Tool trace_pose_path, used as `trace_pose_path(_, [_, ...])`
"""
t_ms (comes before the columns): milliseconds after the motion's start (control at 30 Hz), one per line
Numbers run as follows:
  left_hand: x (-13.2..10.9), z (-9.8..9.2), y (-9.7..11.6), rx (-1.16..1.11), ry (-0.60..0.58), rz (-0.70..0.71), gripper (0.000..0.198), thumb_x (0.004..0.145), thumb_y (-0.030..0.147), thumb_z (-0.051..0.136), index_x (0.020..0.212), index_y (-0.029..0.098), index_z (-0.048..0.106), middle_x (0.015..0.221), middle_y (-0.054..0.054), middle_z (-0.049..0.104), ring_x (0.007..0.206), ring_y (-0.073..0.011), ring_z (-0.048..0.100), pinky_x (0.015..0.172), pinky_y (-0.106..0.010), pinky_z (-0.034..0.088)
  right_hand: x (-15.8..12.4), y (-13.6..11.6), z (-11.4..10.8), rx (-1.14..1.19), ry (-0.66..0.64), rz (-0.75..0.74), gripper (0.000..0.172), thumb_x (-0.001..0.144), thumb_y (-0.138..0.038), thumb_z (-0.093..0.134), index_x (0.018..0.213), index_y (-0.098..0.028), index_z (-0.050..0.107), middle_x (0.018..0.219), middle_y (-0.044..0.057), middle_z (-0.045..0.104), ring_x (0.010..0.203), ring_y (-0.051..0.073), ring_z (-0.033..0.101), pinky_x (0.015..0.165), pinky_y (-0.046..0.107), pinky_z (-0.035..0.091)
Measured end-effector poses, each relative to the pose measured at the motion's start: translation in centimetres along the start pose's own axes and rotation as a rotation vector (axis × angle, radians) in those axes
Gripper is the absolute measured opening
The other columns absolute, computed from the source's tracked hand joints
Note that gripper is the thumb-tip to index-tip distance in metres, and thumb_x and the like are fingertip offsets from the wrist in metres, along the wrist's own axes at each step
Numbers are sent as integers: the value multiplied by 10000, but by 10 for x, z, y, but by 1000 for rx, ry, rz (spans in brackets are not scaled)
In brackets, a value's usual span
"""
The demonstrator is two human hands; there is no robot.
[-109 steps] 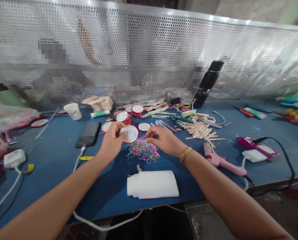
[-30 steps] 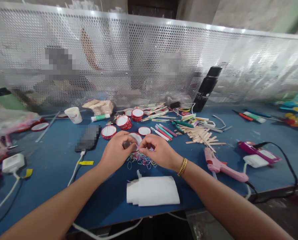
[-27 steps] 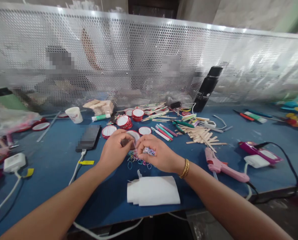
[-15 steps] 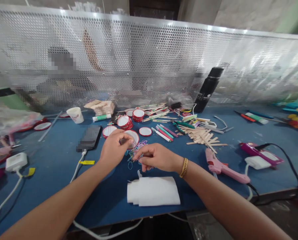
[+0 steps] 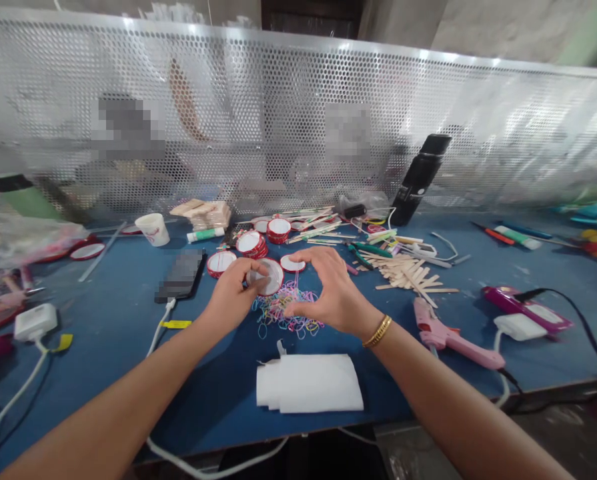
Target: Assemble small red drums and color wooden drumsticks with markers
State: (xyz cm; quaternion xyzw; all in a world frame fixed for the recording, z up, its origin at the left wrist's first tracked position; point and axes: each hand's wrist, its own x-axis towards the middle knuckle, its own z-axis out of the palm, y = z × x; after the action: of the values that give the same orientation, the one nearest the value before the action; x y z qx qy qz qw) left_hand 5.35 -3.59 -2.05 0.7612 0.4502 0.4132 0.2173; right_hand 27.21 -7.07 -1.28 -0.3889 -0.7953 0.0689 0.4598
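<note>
My left hand point(image 5: 233, 293) pinches a round white lid with a red rim point(image 5: 267, 276), held just above the blue table point(image 5: 103, 320). A heap of small coloured rubber bands point(image 5: 283, 312) lies on the table under and between both hands. Over that heap hovers my right hand point(image 5: 331, 293), fingers curved and spread, thumb low near the bands; a gold bangle sits on the wrist. Nothing shows between its fingers. More red-rimmed lids point(image 5: 251, 243) lie just beyond my hands.
A folded white foam sheet point(image 5: 309, 391) lies near the front edge. A phone point(image 5: 181, 275) with a white cable is at left, a pink glue gun point(image 5: 445, 330) and wooden sticks point(image 5: 405, 270) at right. A perforated metal screen point(image 5: 298, 120) walls the back; a black bottle point(image 5: 421, 179) leans there.
My right hand has lifted off the rubber band heap and spread its fingers, moving a little right and away. My left hand keeps hold of the lid.
</note>
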Motion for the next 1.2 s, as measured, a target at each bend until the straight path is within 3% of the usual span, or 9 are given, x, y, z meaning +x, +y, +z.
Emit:
trace_pose_path(133, [-2, 3, 0, -85, -19, -32, 122, 821, 196, 608, 942, 202, 594, 856, -13, 634, 705, -145, 538, 666, -303, 457, -3, -2, 6, -206, -69, -22, 878, 603, -685, 805, 1288, -214, 521, 1330, 137, 582, 1278, 345, 463, 1090, 507, 346])
trace_pose_path(367, [-2, 6, 9, -353, -50, -66, 339, 770, 239, 690, 1068, 201, 534, 980, -52, 678, 888, -202, 655, 747, -342, 531, -7, -2, 13, -301, -125, -15, 990, 574, -734, 785, 1369, -246, 452, 1469, 115, 489, 1392, 356, 336, 1150, 538, 238])
trace_pose_path(533, [-4, 7, 11, -366, -93, -86, 289, 776, 244, 676, 1035, 189, 561, 988, -51, 691, 897, -197, 668, 775, -348, 543, -8, 0, 16, -299, -137, 11, 1053, 528, -695, 833, 1382, -224, 436, 1444, 122, 505, 1364, 351, 365, 1144, 530, 253])
trace_pose_path(833, [-10, 10, 14, -315, -134, -56, 275, 775, 240, 661, 1031, 189, 576, 1003, -46, 693, 903, -201, 659, 773, -338, 535, -10, -4, 23, -217, -144, 29, 1018, 492, -664, 862, 1321, -231, 461, 1344, 122, 557, 1289, 334, 439, 1126, 516, 255])
trace_pose_path(1200, [-8, 6, 19, -327, -114, -74, 252, 774, 237, 661, 1005, 186, 574, 963, -45, 679, 866, -195, 649, 723, -324, 530, -9, -3, 22, -209, -154, 56, 1039, 524, -674, 844, 1379, -250, 433, 1369, 123, 540, 1297, 346, 439, 1106, 522, 298])
